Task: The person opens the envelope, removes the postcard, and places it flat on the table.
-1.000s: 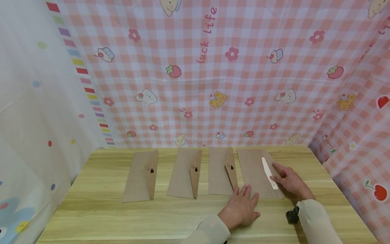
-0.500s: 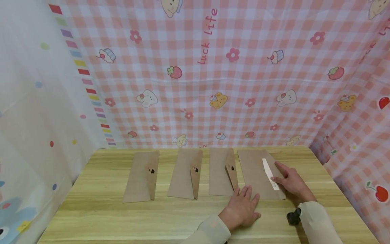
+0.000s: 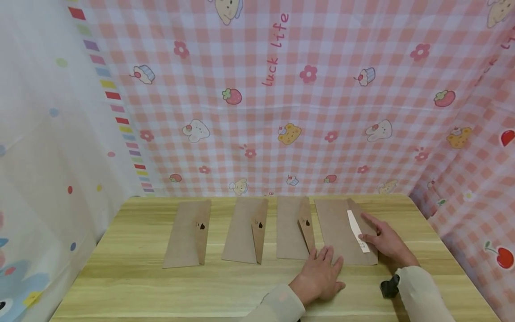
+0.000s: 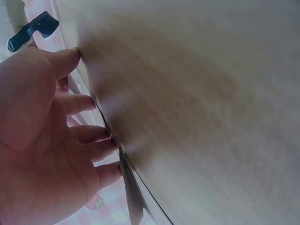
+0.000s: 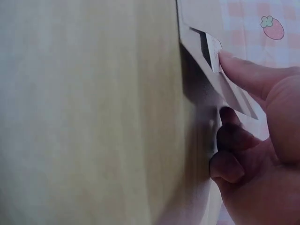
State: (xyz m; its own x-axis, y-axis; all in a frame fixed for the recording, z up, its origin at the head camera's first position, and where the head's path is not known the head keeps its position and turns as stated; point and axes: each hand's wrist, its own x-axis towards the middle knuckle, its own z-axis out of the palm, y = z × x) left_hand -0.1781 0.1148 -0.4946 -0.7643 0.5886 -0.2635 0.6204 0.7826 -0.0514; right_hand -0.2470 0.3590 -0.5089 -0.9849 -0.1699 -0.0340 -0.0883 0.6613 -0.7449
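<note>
At the right end of a row lies a brown paper envelope (image 3: 331, 241) with a long white strip (image 3: 356, 226) on its flap. My right hand (image 3: 386, 241) pinches this flap at its right edge, the thumb on the strip. In the right wrist view the index finger of the right hand (image 5: 267, 126) sits beneath the flap, which stands up off the table. My left hand (image 3: 319, 275) rests palm down with fingers spread, fingertips at the near edges of this envelope and its left neighbour (image 3: 289, 237). In the left wrist view its fingertips meet the wooden surface.
Two more brown envelopes, one (image 3: 241, 232) left of the middle and one (image 3: 183, 237) farther left, lie with folded flaps bearing a dark print. The wooden table (image 3: 161, 290) ends against a pink checked cloth (image 3: 261, 107) behind, with hanging cloth at both sides.
The whole scene has shifted slightly down and right in the head view. Both hands keep their places, the right one still at the flap.
</note>
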